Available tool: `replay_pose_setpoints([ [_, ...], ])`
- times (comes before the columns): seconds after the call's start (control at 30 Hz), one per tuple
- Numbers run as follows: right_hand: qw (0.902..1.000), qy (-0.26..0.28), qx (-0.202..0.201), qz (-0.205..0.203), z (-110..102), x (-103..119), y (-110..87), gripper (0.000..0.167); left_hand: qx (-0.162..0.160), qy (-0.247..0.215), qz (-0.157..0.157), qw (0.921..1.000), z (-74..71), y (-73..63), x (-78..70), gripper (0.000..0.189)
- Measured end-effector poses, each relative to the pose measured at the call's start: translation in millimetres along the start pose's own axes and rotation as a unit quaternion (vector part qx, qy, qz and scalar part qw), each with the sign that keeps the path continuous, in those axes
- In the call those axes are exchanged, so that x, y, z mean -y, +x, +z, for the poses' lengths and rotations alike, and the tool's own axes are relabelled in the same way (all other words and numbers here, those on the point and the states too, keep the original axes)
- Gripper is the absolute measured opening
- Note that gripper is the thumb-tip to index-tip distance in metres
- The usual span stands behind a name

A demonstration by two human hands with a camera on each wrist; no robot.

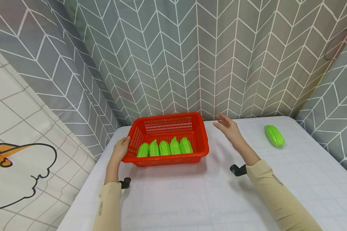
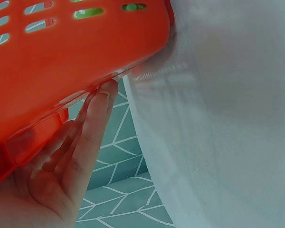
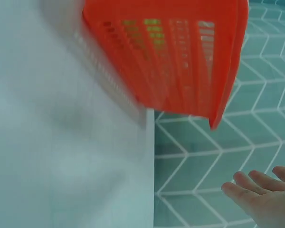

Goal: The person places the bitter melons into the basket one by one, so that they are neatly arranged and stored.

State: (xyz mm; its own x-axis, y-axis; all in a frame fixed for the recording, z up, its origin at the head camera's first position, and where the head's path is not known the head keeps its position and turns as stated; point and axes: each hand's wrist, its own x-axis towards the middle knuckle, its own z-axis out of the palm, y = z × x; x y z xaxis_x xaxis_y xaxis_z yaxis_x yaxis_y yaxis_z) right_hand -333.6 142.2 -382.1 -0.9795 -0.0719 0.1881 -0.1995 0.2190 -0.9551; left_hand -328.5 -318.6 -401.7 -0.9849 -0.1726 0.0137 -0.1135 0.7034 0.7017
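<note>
A red plastic basket [image 1: 166, 160] with slotted walls stands toward the back left of the table. Several bright green, ridged, vegetable-shaped pieces [image 1: 164, 148] lie in a row along its near side. My left hand [image 1: 121, 149] holds the basket's left rim. The left wrist view shows that hand's fingers [image 2: 92, 118] beneath the rim, against the outer wall, with the thumb hidden. To the right of the basket, my right hand [image 1: 229, 130] is raised with loosely extended fingers and nothing in it. A further green ridged piece [image 1: 274, 136] lies by itself at the right.
White cloth covers the table [image 1: 173, 199], whose back edge runs close to a grey chevron-patterned curtain [image 1: 173, 64]. On the left hangs a white checked cloth [image 1: 23, 128] with a printed cartoon. Small black devices [image 1: 238, 170] are worn at both wrists.
</note>
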Motion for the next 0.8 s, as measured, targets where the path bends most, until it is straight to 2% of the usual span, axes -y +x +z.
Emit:
replay_pose_setpoints([
  [0.4,0.9991,-0.03,-0.024,0.018,-43,-16,-11.1,0.076,0.003,-0.009,-0.007,0.9999,0.1,-2.1,0.2,0.06],
  [0.8,0.9952,-0.079,-0.048,0.034,-84,-35,-14.7,0.076,0.001,-0.01,0.006,0.9999,-0.4,-2.5,0.5,0.06],
])
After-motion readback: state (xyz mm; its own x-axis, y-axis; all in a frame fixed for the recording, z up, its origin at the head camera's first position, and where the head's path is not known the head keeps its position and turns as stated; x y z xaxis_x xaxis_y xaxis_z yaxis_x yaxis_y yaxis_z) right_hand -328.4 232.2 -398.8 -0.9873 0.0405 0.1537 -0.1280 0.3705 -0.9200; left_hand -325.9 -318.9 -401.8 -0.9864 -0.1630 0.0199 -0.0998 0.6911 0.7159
